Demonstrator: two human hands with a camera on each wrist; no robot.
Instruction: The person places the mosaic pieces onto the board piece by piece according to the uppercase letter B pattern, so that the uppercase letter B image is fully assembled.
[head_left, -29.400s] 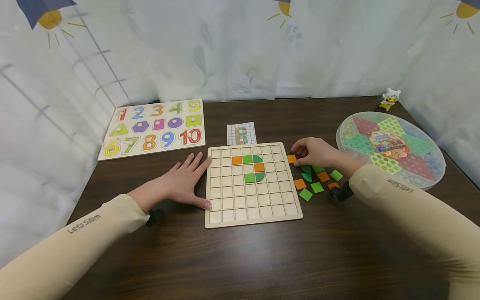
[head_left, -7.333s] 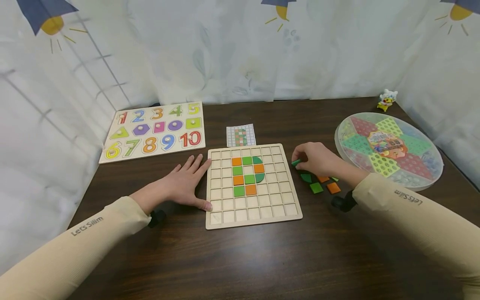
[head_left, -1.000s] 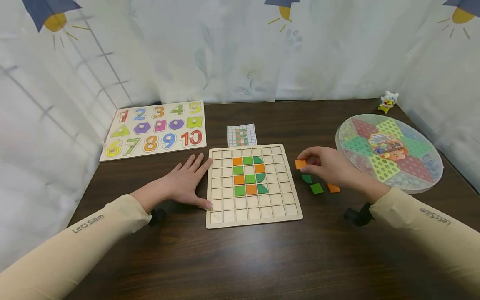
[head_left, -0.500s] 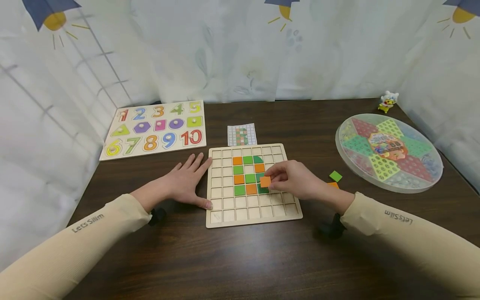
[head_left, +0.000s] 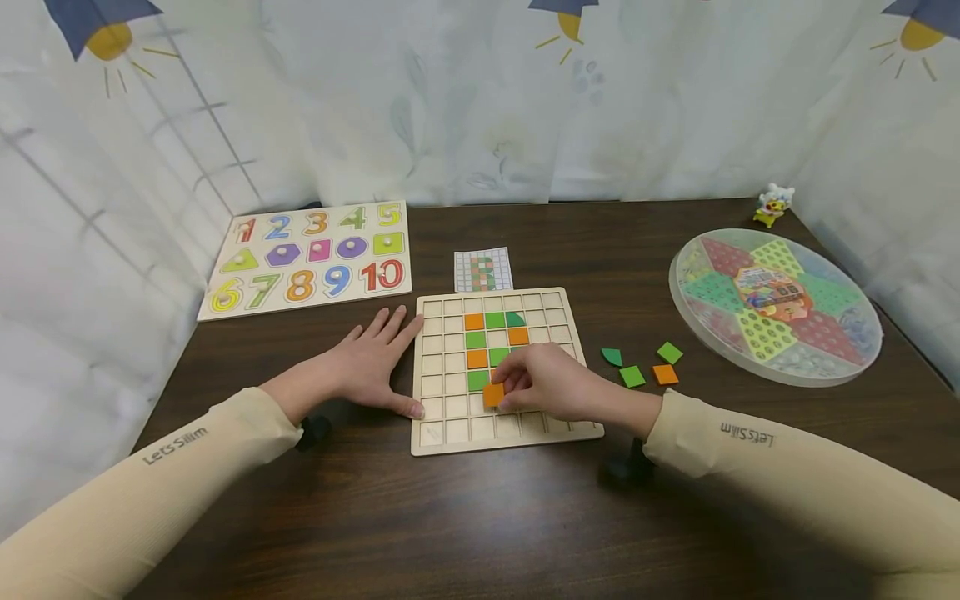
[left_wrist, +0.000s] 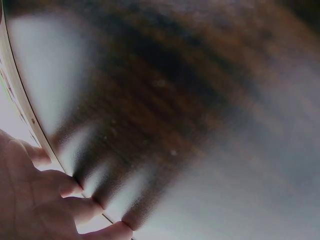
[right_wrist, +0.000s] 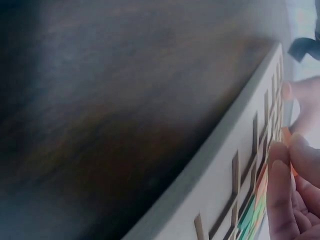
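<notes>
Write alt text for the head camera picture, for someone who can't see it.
A person's right hand pinches an orange tile over a wooden grid board, while the spread left hand touches the board's left edge. Loose green and orange tiles lie to the right, near a round game board.

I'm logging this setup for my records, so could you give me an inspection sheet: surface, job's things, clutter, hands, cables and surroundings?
Surface: dark brown table, wood-grained.
Job's things: grid board with green and orange set tiles, partly hidden by a hand; pattern card behind it; to its right, two loose green squares, a loose orange square and a dark green quarter-circle.
Clutter: number puzzle back left; round game board and toy figure right.
Hands: left hand rests at the grid board's left edge; right hand pinches an orange tile over it.
Cables: nothing seen.
Surroundings: pale curtain printed with suns, behind and at both sides.
</notes>
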